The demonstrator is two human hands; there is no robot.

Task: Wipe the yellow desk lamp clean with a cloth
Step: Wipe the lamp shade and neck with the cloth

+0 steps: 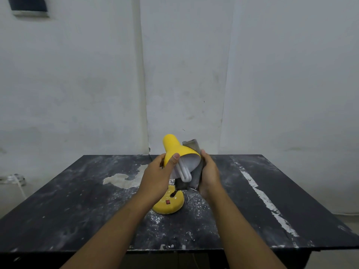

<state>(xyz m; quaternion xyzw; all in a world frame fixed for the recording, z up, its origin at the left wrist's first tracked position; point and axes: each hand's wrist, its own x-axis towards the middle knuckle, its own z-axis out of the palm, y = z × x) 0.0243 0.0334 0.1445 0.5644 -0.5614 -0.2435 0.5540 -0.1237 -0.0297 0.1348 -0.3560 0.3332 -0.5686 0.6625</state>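
L hand (155, 175) grips the yellow lamp shade (175, 150), fingers curled round its left rim. White bulb (184, 172) sits btwn both hands. R hand (208, 172) fingers pinch grey cloth (194, 147) against shade's right side. Lamp base (170, 204) on tabletop (77, 200) below hands.
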